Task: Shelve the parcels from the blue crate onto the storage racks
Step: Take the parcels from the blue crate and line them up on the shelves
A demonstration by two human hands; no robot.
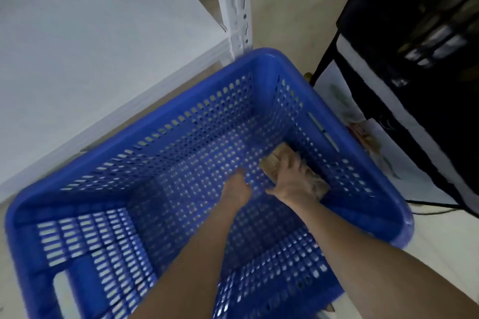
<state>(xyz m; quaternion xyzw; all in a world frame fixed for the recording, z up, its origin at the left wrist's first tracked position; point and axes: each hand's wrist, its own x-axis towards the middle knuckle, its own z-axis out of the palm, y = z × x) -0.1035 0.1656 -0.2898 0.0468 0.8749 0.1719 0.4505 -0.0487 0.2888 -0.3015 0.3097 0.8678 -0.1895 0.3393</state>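
Note:
The blue perforated crate (293, 77) stands on the floor below me. Both my arms reach down into it. A single brown paper-wrapped parcel (315, 182) lies on the crate bottom against its right wall. My right hand (290, 179) lies over the parcel with its fingers curled round it. My left hand (237, 186) hangs just left of the parcel, near the crate bottom, holding nothing; its fingers are blurred.
A white storage rack shelf (85, 41) with a slotted white upright (238, 5) stands left of the crate. A black rack (414, 41) with dark items stands at the right. White sheets (363, 122) and cables (430, 206) lie on the floor beside it.

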